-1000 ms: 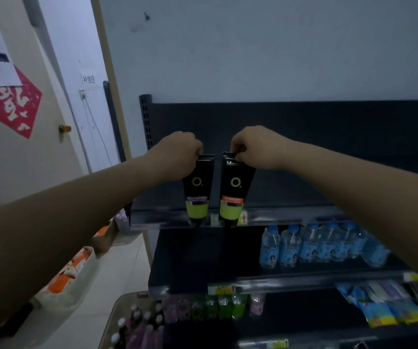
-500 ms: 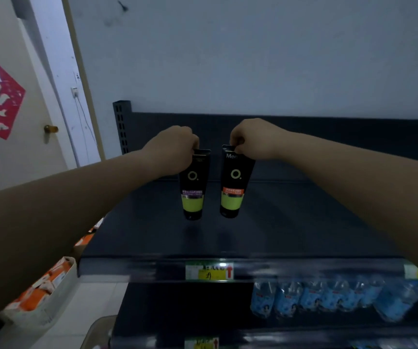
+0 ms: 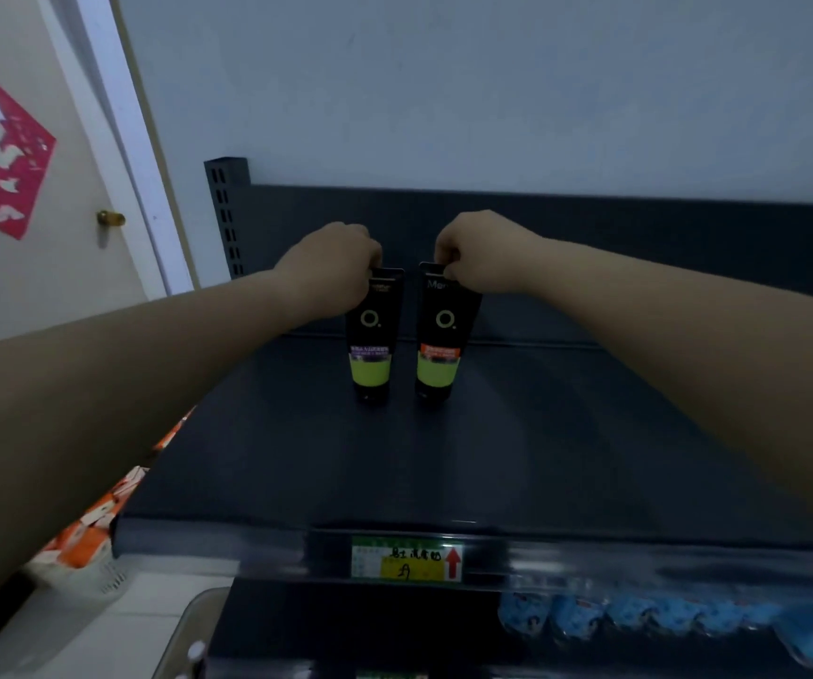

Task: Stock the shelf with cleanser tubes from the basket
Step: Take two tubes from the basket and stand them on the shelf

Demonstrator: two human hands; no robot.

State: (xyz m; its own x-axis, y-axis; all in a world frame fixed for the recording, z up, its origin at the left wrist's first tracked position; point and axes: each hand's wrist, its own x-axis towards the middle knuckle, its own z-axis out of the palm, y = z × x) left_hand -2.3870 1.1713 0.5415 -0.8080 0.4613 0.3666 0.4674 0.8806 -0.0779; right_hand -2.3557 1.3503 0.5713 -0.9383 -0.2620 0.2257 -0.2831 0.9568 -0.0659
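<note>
Two tubes were in play, one per hand. My left hand (image 3: 333,267) was pinched on the crimped top of the left tube (image 3: 371,335). My right hand (image 3: 480,254) was curled the same way on the top of the right tube (image 3: 441,335). Both tubes stood upright, caps down, just beside each other but not touching. They were over the rear middle of the top shelf (image 3: 443,458), near its back panel. Their caps looked to be at the shelf surface, but I could not tell whether they were bearing weight. A price tag (image 3: 407,556) sat on the front lip, roughly in line with the pair, and bottles (image 3: 639,619) filled the tier below. I could not make out the basket.

I judged this to be the placing step, near its end, with the stocking as a whole barely begun. The next move called for settling both caps flat on the shelf. After that the fingers needed to loosen slowly, because tall tubes on narrow caps looked likely to tip. Then both hands could lift straight up and come back for more stock.
</note>
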